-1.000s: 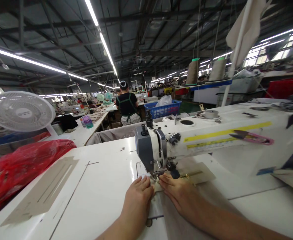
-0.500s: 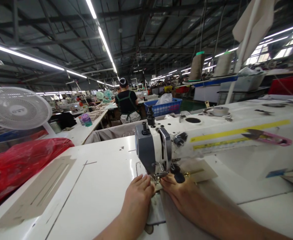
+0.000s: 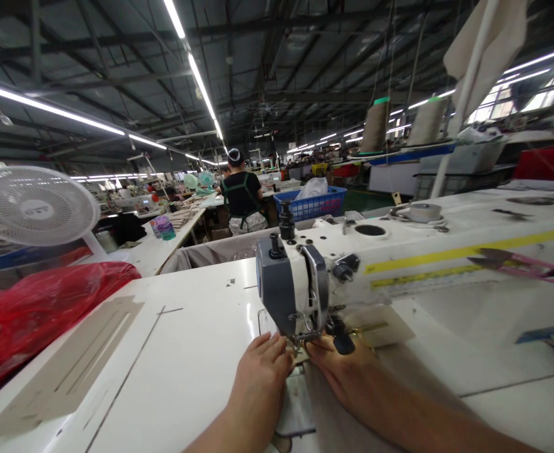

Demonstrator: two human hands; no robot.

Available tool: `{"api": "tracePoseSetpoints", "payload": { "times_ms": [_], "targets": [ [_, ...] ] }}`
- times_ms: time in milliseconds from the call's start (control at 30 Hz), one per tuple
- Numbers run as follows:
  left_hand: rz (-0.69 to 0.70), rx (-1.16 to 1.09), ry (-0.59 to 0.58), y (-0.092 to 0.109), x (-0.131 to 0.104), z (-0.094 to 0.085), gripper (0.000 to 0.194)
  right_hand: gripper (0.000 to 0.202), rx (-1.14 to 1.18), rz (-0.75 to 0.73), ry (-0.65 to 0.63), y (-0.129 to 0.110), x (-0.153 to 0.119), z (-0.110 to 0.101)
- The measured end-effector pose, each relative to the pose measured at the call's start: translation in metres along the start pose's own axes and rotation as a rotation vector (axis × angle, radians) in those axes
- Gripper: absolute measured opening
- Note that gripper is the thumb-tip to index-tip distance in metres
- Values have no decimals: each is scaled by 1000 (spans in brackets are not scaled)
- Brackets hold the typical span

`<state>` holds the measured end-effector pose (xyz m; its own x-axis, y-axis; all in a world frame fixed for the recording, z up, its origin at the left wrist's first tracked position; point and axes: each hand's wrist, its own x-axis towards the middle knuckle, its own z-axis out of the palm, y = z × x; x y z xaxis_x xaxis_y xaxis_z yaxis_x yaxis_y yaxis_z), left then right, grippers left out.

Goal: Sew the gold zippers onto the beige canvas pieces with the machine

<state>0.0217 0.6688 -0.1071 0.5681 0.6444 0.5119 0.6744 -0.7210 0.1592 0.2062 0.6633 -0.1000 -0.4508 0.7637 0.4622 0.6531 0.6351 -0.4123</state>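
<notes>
My left hand [image 3: 264, 371] lies just left of the needle area of a white and grey sewing machine [image 3: 281, 283], fingers together and bent toward the presser foot. On the other side of the foot, my right hand [image 3: 340, 365] reaches under the machine head, its fingertips on the edge of a grey-brown fabric [image 3: 324, 409]. That fabric runs beneath my right forearm toward the front edge. Whatever sits under my left fingertips is too small to make out. A metal plate [image 3: 296, 402] shows between the hands.
A flat beige template [image 3: 64, 371] and a red plastic bag [image 3: 55, 308] are at left, near a white fan [image 3: 34, 204]. Pink-handled snips [image 3: 527, 264] rest on the machine arm. Thread cones [image 3: 375, 126] stand behind. A person [image 3: 242, 195] sits beyond, beside a blue basket [image 3: 319, 202].
The view has shifted slightly, so the machine arm appears a little farther right. Both hands stay at the needle area with nearly the same pose.
</notes>
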Motion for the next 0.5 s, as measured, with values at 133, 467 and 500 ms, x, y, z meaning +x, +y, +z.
{"api": "tracePoseSetpoints", "payload": {
  "times_ms": [133,467,500],
  "targets": [
    [10,-29,-12,1,-2,-1,19,32,31,-2,0,-3,-2,-2],
    [19,-57,52,0,-3,1,21,31,-204,29,32,4,-8,15],
    [1,-58,54,0,-3,-1,23,27,-250,46,68,6,-8,15]
  ]
}}
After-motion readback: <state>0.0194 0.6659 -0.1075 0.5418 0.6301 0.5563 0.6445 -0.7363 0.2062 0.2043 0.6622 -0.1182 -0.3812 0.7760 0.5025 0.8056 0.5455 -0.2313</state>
